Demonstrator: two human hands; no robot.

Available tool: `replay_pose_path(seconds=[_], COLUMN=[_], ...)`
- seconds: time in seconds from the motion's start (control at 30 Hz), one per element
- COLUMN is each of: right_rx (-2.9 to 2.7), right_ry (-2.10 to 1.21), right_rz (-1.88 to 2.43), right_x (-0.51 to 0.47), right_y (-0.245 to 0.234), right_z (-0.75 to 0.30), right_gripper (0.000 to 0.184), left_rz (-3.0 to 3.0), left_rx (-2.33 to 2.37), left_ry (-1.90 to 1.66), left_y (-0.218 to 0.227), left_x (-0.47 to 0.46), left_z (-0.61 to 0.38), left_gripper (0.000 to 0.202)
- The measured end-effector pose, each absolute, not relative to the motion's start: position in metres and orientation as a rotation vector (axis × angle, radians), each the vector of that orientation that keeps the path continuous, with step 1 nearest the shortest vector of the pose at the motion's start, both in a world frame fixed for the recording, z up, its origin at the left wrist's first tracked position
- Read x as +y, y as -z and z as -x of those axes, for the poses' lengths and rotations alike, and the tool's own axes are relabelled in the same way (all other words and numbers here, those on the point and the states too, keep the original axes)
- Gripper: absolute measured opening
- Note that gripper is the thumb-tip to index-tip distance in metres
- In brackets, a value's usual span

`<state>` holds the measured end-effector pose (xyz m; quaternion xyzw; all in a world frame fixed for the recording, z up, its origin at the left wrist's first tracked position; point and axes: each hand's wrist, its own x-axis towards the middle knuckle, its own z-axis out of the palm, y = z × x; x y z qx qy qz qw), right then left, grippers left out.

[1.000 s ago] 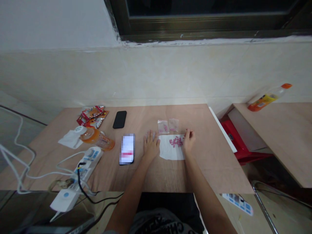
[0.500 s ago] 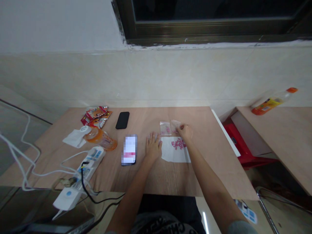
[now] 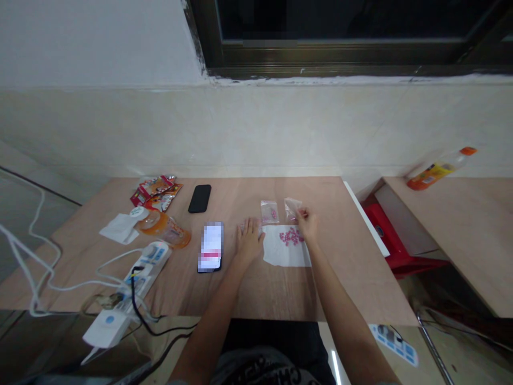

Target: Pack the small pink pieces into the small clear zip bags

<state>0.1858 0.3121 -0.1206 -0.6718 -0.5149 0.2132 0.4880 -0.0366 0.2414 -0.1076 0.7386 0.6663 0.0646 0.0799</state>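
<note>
A white sheet of paper [image 3: 284, 254] lies on the wooden table [image 3: 256, 289] with a small heap of pink pieces [image 3: 291, 236] on it. My left hand [image 3: 249, 239] rests flat and open on the table, just left of the sheet. My right hand [image 3: 308, 223] is closed in a pinch on a small clear bag [image 3: 292, 208], lifted a little behind the sheet. A second small clear bag [image 3: 269, 211] with pink pieces inside lies flat to its left.
A phone with a lit screen [image 3: 210, 247] lies left of my left hand, a dark phone [image 3: 200, 198] farther back. An orange bottle [image 3: 164, 227], snack wrappers [image 3: 155, 191], a tissue [image 3: 118, 227] and a power strip [image 3: 145, 264] with cables fill the left side. A red stool [image 3: 390, 235] stands right.
My right hand went from the sheet's right edge to the right-hand bag and picked it up. My left hand stayed flat.
</note>
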Motion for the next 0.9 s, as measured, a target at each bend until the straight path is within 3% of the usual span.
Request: replay_pose_path(seconds=[0.2, 0.57, 0.77, 0.9], right_rx=[-1.117, -1.094, -1.332, -1.585], right_ry=[-0.576, -0.565, -0.575, -0.632], right_rz=[1.534, 1.483, 1.422, 1.332], right_x=[0.27, 0.222, 0.209, 0.201], right_y=[0.109, 0.077, 0.063, 0.056], right_z=[-0.197, -0.202, -0.201, -0.198], right_gripper=[0.042, 0.037, 0.026, 0.019], left_rz=[-2.215, -2.274, -2.167, -1.818], left_rx=[1.979, 1.998, 1.946, 1.594], left_ry=[-0.205, -0.314, -0.634, -0.942], left_y=[0.1, 0.08, 0.064, 0.05], left_x=[0.244, 0.247, 0.242, 0.229], left_z=[0.039, 0.04, 0.035, 0.021], left_gripper=[0.054, 0.042, 0.035, 0.031])
